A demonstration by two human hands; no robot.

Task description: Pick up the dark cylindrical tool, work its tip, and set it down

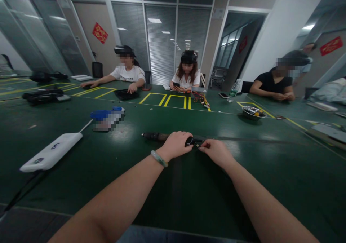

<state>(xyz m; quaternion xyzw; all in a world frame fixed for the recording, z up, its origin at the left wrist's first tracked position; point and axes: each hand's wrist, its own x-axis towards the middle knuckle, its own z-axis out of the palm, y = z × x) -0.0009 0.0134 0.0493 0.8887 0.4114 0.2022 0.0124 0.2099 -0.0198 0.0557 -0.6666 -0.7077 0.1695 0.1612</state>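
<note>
My left grip clamped round the dark tool | long axis left-to-right | my right grip nearer its right end, fingertips together (what's pinched, I can't tell)

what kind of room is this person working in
Probably an office or meeting room used as a shared workspace: a large green table marked with yellow tape, with blinds behind glass panels along the wall.
</note>
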